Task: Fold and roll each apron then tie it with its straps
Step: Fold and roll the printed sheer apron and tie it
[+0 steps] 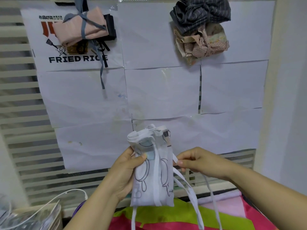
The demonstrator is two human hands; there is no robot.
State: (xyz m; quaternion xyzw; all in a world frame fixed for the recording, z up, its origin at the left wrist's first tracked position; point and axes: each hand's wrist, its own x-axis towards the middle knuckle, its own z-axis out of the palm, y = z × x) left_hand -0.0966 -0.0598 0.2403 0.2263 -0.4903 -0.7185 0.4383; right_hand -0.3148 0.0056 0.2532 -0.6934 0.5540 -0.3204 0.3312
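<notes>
A white apron with outline drawings [152,176] is rolled into an upright bundle near the table's front edge. My left hand [127,173] grips its left side, thumb across the front. One white strap [156,171] runs down the front of the roll. My right hand [197,163] pinches another white strap [175,161] just right of the bundle. Loose strap ends [192,195] hang down below my right hand.
White paper sheets [162,90] cover the table. A tied pink apron roll [81,27] lies at the far left on a "FRIED RICE" print. A striped grey bundle [201,12] and a dotted beige bundle [204,44] lie far right. Bright pink-green fabric [166,218] is at the bottom.
</notes>
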